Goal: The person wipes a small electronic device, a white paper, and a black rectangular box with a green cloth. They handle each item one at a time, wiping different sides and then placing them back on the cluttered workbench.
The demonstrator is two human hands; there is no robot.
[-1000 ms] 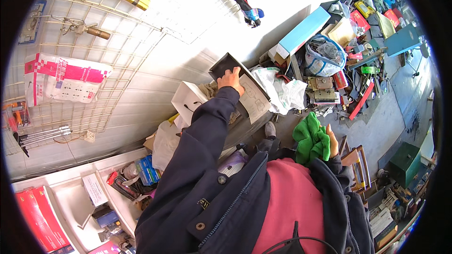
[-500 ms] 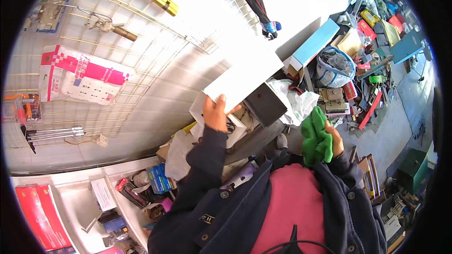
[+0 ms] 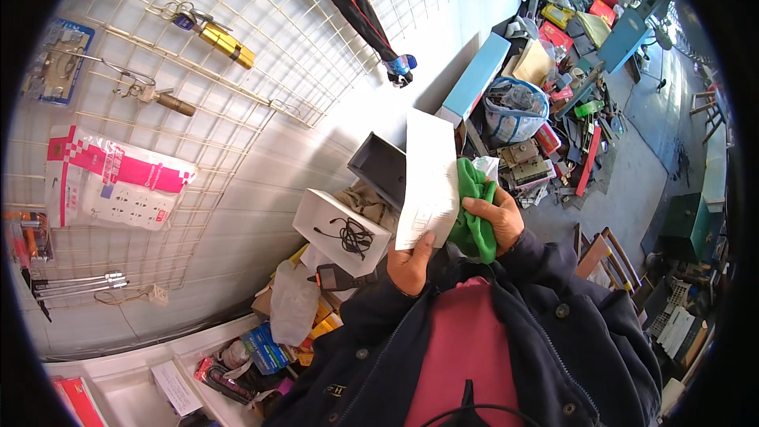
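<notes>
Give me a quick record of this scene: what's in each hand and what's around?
left hand: holds a white flat box upright
right hand: grips a green cloth, touching the box's edge
just behind: open white box with a black cable; dark tray
wall: wire grid hung with tools

Pink-and-white power-strip package [image 3: 118, 186]: far left, on wire grid | open white cardboard box [image 3: 341, 232]: centre | white paper slip [image 3: 429, 180]: centre, upright.
</notes>
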